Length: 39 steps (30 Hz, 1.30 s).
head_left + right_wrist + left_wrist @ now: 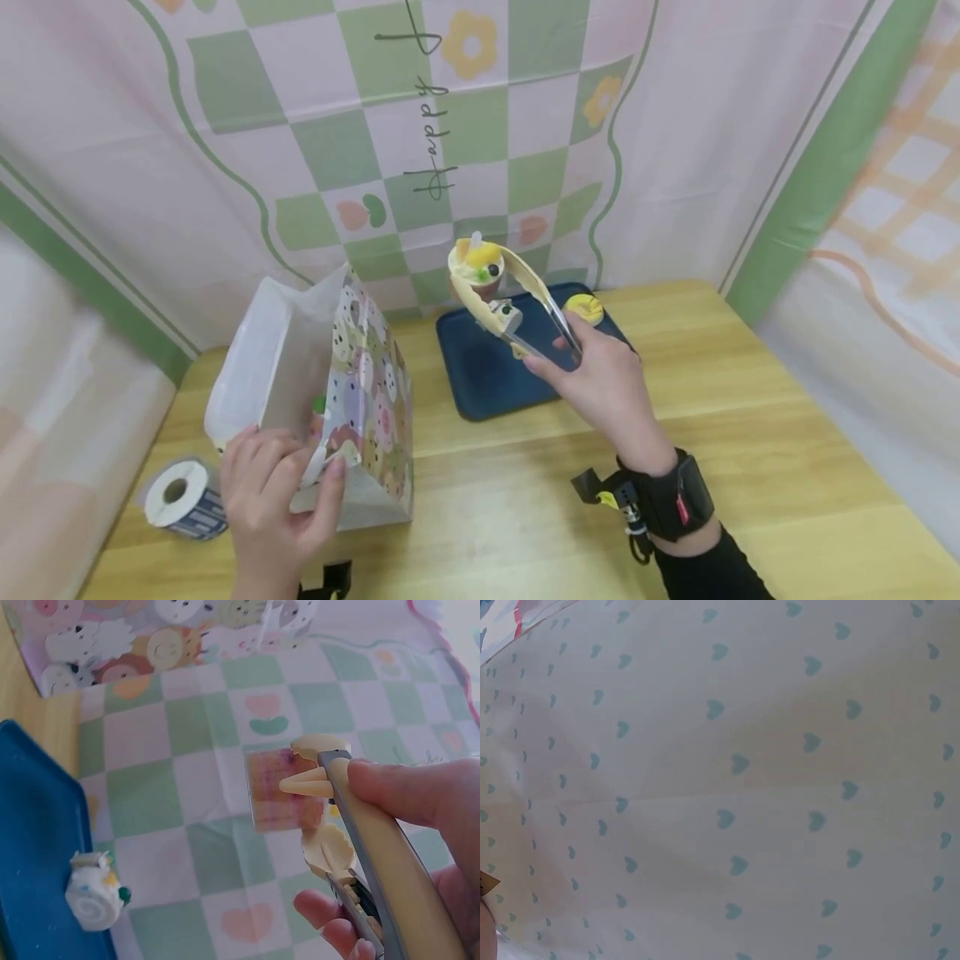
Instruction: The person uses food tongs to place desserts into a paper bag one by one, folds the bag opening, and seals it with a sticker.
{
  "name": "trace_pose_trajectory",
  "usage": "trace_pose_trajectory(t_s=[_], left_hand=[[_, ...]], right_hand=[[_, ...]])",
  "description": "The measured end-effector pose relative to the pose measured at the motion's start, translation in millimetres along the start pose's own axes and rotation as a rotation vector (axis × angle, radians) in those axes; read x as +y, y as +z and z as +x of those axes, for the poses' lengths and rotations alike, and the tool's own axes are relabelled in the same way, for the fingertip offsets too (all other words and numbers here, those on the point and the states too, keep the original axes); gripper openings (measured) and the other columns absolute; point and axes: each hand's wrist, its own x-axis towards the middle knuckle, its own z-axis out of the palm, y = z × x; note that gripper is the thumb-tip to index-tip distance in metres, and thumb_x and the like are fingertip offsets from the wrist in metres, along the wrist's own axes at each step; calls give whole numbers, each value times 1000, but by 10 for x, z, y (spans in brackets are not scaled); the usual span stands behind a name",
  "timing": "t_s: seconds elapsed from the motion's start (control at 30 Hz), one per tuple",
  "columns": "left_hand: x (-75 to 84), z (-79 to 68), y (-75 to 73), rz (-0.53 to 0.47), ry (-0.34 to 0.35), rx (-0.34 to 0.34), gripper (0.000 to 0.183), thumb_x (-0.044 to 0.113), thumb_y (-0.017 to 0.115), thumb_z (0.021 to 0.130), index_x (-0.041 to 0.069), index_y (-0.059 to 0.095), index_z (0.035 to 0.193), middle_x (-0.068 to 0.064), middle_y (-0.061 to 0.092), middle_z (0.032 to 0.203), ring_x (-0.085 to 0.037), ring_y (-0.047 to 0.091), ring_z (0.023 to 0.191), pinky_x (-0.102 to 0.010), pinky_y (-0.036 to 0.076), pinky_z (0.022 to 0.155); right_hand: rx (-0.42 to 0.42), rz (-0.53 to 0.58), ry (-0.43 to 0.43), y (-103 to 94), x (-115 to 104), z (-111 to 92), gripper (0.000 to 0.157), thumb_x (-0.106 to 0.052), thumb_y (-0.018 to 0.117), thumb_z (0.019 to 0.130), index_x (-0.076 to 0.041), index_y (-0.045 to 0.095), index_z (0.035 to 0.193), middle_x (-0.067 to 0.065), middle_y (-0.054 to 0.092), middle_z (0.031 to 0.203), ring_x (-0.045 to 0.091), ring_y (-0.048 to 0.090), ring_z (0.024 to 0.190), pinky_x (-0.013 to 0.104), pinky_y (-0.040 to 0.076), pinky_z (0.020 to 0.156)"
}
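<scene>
My right hand (603,379) grips a pair of tongs (529,275) with cream-coloured tips. Between the tips is a dessert cup (480,265) topped with cream, yellow fruit and a dark berry. From the side, in the right wrist view, layers show through the clear cup (274,796). The cup is held up above the back of the tray (480,400). With fingers and thumb, my left hand (273,492) holds the near rim of an open paper bag (382,408) printed with animal faces. Heart-patterned paper (780,787) fills the left wrist view.
A small white cake roll (96,900) and a yellow round item (583,308) sit on the blue tray. Something green (319,405) shows inside the bag. Left of the bag stands a roll of labels (183,498). A patterned cloth (480,125) hangs behind the wooden table (510,508).
</scene>
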Motion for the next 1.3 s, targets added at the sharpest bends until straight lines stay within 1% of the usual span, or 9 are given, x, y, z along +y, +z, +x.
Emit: trace_pose_trajectory(t_s=[0.1,0.3,0.5,0.6,0.73,0.83,1.03,1.17,1.3], left_hand=[[-25,-30,-2,-9,1,1,50,33,59,86,-5,56,53,-15,51,50,-31,46,55,-43,38,81],[-76,-95,-4,-30,-2,-6,46,31,62,84,-5,60,56,-13,51,51,-31,46,56,-43,38,80],[-73,-98,-2,-33,-8,-8,46,32,62,84,-5,61,56,-13,51,51,-32,47,56,-40,39,84],[-63,-89,0,-34,-10,-6,47,32,62,84,-5,59,55,-13,50,51,-32,47,56,-41,39,83],[-57,-84,-4,-33,-15,-10,47,32,62,84,-4,59,55,-13,50,51,-32,47,56,-41,39,83],[-55,-83,-6,-31,-18,-11,47,33,62,84,-5,60,55,-13,51,51,-32,47,57,-42,39,83],[-47,-75,-1,-29,-16,-8,47,32,62,84,-5,60,56,-13,50,50,-32,47,56,-45,38,79],[-44,-73,-1,-30,-19,-7,47,33,62,84,-5,60,56,-13,50,50,-32,47,56,-44,38,81],[-47,-75,-2,-32,-17,-4,46,32,63,83,-6,60,56,-13,51,50,-32,47,56,-43,39,82]], right_hand=[[-2,-19,-26,-36,-70,-6,77,-52,69,78,-3,49,135,9,72,97,28,61,84,48,46,72],[-7,-39,-77,-98,-179,-17,74,-52,68,79,-5,51,134,5,70,95,26,59,83,45,47,67],[-11,-43,-129,-182,-286,-22,78,-54,67,78,-5,49,136,4,71,95,25,58,82,43,46,64],[-9,-42,-159,-221,-348,-22,75,-55,68,78,-8,52,134,3,71,94,24,58,78,42,46,62],[-16,-24,-199,-260,-421,-21,70,-53,68,78,-9,54,130,2,69,92,20,53,70,37,43,58],[-35,8,-213,-282,-459,-19,70,-51,69,78,-7,54,130,2,69,93,19,51,69,35,41,58],[-33,40,-257,-328,-535,-19,71,-49,71,77,-4,54,130,1,69,94,18,52,70,35,42,60],[-30,43,-294,-347,-599,-25,74,-50,71,77,-3,53,131,1,70,95,18,54,72,35,43,60],[-54,70,-301,-354,-659,-32,74,-49,71,78,-4,52,134,-1,70,97,17,55,77,35,44,63]])
